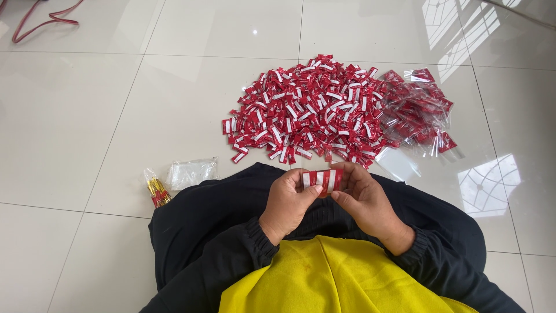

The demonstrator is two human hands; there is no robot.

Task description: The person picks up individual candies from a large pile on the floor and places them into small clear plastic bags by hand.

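Note:
My left hand [289, 200] and my right hand [362, 200] meet over my lap, both gripping a small row of red-and-white sachets [322, 179] side by side. Just beyond my hands, on the white tiled floor, lies a big heap of the same red-and-white sachets [304, 110]. To its right sits a pile of clear plastic bags with red ends [417, 110]. My sleeves are black and a yellow cloth [330, 278] covers my lap.
At my left knee lie a small clear bag of red-and-gold ties [156, 190] and a crumpled clear plastic bag [192, 172]. A red cord [40, 22] curls at the far left corner. Sun patches [483, 185] fall on the tiles to the right.

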